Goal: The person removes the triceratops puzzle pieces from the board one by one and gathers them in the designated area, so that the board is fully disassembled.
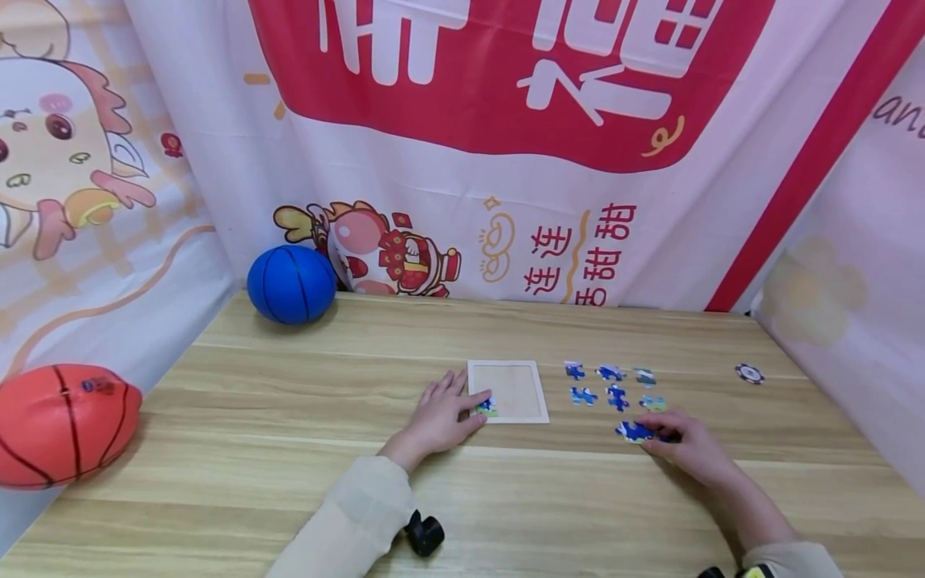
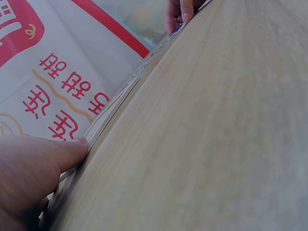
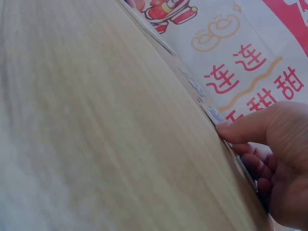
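Observation:
A square puzzle frame with a white border lies flat on the table, one blue and green jigsaw piece in its lower left corner. My left hand rests over the frame's left edge, fingers outstretched, thumb by that piece. To the right, my right hand pinches a blue jigsaw piece low at the table; its curled fingers show in the right wrist view. Several loose jigsaw pieces lie in rows just beyond this hand.
A blue ball sits at the table's back left corner, and a red ball is at the left edge. Far right lies a poker chip. Printed cloth hangs behind the wooden table.

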Demonstrator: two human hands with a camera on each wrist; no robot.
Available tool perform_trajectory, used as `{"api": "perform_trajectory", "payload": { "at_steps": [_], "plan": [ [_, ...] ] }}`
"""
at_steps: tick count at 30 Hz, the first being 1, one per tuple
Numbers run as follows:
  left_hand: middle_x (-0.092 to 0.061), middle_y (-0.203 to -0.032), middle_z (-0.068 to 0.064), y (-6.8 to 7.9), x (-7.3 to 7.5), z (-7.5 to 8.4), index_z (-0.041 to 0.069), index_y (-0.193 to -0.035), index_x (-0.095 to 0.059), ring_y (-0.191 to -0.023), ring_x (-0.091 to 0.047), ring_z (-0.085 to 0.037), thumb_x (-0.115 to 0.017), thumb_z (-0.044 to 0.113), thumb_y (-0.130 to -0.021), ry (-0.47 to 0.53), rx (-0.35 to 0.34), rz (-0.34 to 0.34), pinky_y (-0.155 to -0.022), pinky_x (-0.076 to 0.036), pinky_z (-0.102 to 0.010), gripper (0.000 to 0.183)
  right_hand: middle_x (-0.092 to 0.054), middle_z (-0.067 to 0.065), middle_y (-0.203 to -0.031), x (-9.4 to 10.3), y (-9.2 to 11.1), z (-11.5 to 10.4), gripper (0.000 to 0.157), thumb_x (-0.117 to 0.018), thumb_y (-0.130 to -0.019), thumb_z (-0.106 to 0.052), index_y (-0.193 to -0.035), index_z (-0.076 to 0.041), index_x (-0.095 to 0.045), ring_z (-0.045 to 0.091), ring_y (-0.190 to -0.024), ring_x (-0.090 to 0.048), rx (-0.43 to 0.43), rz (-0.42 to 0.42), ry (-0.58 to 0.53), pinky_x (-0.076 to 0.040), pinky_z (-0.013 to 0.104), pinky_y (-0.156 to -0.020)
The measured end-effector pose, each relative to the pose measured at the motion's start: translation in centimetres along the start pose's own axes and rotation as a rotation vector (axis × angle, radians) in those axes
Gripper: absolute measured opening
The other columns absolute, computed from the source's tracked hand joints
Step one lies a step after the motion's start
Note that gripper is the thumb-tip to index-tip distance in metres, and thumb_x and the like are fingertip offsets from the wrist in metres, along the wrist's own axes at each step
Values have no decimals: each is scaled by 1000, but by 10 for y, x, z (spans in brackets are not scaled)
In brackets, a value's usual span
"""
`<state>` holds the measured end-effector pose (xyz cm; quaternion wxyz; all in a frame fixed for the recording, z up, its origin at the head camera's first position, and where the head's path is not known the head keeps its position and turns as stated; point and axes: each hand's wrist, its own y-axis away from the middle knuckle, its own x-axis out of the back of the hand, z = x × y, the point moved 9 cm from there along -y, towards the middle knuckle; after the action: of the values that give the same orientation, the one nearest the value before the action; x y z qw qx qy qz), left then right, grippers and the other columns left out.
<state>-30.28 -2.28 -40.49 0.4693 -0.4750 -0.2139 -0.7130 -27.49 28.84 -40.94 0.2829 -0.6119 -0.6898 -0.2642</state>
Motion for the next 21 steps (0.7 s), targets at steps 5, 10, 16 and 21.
{"api": "perform_trajectory", "payload": {
  "at_steps": [5,10,16,21],
  "plan": [
    [-20,-138,-17,0,0,-1,21,-124,-49,-126,-11,-35,-50,36,-86,-3,2,-5,-98,-7,-49,41,-50,13,-106,0,0,0,37,-65,-76,-19,-111,-9,-59,31,-98,-43,18,3,18,-30,50,-80],
    [-19,-139,-17,0,0,0,21,-124,-49,-126,-11,-35,-50,36,-86,-2,3,-10,-98,-7,-49,41,-49,14,-109,0,-1,1,37,-65,-76,-20,-112,-10,-59,32,-101,-41,14,-5,9,-28,52,-82],
    [-19,-139,-17,0,0,0,21,-124,-49,-126,-11,-35,-50,36,-86,-2,5,-13,-98,-7,-49,41,-50,10,-103,0,-1,-2,38,-65,-76,-22,-112,-10,-59,27,-94,-44,40,4,31,-32,44,-77],
    [-19,-139,-17,0,0,0,21,-124,-49,-126,-11,-34,-49,36,-86,-1,7,-12,-98,-7,-49,41,-51,9,-103,0,0,1,41,-63,-78,-19,-117,-7,-54,23,-91,-44,12,-2,-4,-34,39,-75]
  ]
}}
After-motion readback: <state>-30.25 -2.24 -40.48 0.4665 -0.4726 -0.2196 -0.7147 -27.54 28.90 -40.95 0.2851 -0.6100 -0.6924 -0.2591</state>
